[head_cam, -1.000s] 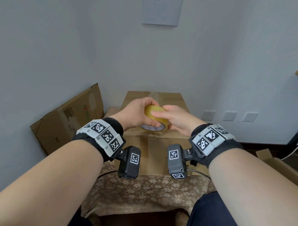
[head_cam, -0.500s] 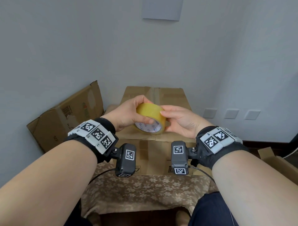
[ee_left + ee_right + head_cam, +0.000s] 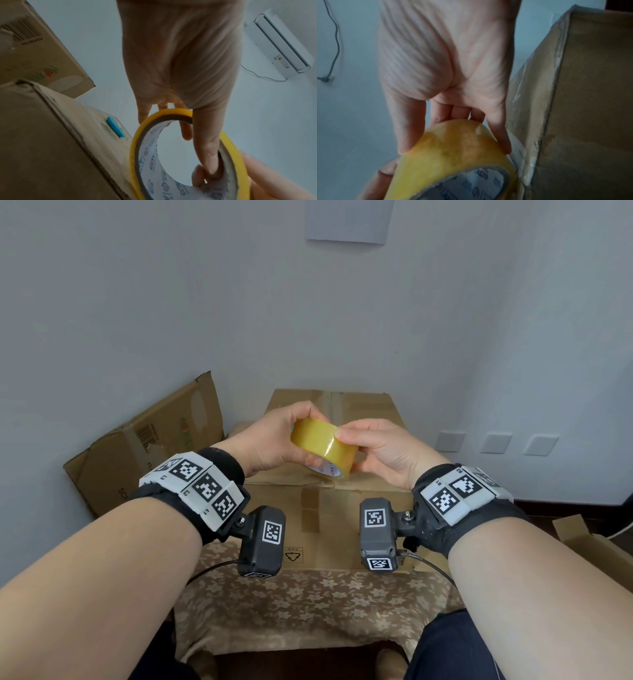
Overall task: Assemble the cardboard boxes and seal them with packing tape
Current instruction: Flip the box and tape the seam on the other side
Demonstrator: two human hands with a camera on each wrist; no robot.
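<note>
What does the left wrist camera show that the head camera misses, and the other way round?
Only the left wrist view shows the left thumb hooked inside the roll's core, and an air conditioner on the wall. Only the head view shows both wrist cameras, the floral cloth and three wall sockets. Both show the tape roll held by the left hand and right hand above the box.

Tape roll [image 3: 323, 444] higher, turned sideways

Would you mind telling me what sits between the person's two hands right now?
The yellow roll of packing tape fills the gap: the left hand and the right hand grip it from either side above the cardboard box, clearest in the head view.
</note>
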